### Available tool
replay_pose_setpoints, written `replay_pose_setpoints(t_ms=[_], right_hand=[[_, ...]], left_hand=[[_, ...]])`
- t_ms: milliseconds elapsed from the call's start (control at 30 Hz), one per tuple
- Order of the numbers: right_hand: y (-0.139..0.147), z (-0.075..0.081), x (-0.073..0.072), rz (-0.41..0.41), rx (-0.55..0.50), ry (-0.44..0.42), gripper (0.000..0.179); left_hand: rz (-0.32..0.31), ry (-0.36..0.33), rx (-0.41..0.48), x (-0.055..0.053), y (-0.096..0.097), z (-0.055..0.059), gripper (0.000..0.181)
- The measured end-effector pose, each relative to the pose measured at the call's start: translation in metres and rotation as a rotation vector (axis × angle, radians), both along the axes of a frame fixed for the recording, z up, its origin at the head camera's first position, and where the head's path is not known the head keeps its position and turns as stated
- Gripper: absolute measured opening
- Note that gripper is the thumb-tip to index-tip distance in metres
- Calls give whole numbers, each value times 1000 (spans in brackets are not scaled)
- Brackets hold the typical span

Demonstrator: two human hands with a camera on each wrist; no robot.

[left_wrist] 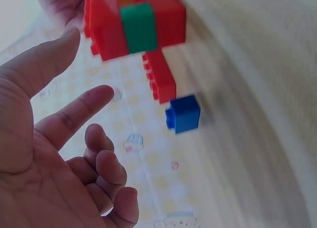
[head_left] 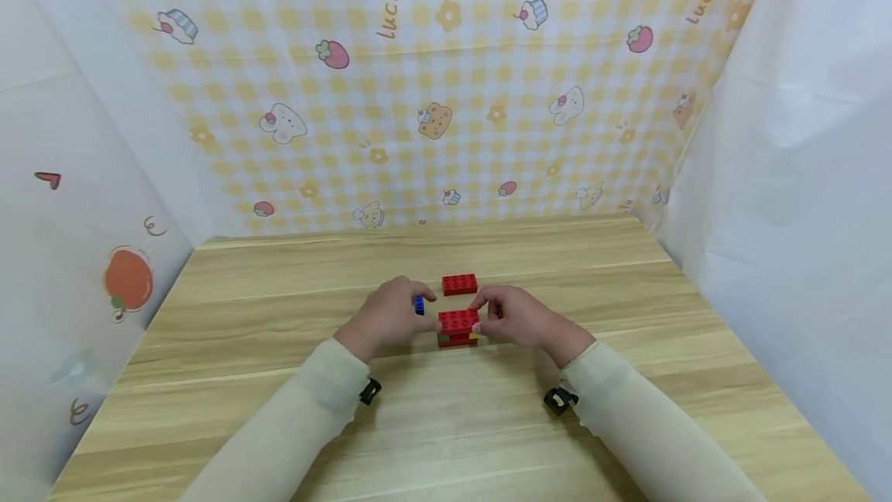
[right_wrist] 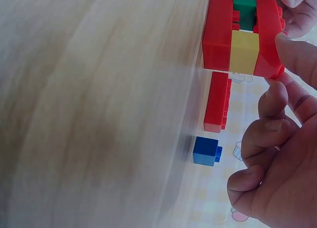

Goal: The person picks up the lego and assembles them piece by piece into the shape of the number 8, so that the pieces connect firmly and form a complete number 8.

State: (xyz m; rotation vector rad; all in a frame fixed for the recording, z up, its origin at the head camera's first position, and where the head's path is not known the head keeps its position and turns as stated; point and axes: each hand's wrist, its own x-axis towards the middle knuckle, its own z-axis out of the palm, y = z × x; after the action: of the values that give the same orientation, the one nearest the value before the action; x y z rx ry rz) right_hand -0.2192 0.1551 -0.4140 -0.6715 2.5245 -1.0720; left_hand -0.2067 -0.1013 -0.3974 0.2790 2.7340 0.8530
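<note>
In the middle of the table stands a toy-brick stack: a lower red brick [right_wrist: 218, 32], a green brick [left_wrist: 139, 27] and a yellow brick [right_wrist: 243, 52] between, and an upper red brick [head_left: 458, 321]. My right hand [head_left: 519, 318] pinches the upper red brick's right end, thumb on the studded side and index finger at the corner. On the other side, my left hand [head_left: 393, 316] has its thumb and index finger spread apart close to the stack's left end, holding nothing. Its other fingers are loosely bent.
Behind the stack lies another red brick [head_left: 459, 283]. One blue brick [head_left: 419, 304] stands by my left fingers; a second blue brick [right_wrist: 205, 151] appears on the right side, hidden by my right hand in the head view. A checked cloth [head_left: 446, 84] hangs behind the table.
</note>
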Motion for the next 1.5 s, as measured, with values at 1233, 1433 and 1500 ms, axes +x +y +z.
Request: replay_pose_setpoints(t_ms=[1233,1433,1500], right_hand=[[0,-1,0,5,19,26,21],[0,-2,-1,4,5,24,21],[0,-2,-1,6,2,26,21]], left_hand=[[88,-100,-42,-38,-17,-17,34],[93,-92,-68,-39,-14,-19,30],[93,-85,-76,-39,-13,-19,28]])
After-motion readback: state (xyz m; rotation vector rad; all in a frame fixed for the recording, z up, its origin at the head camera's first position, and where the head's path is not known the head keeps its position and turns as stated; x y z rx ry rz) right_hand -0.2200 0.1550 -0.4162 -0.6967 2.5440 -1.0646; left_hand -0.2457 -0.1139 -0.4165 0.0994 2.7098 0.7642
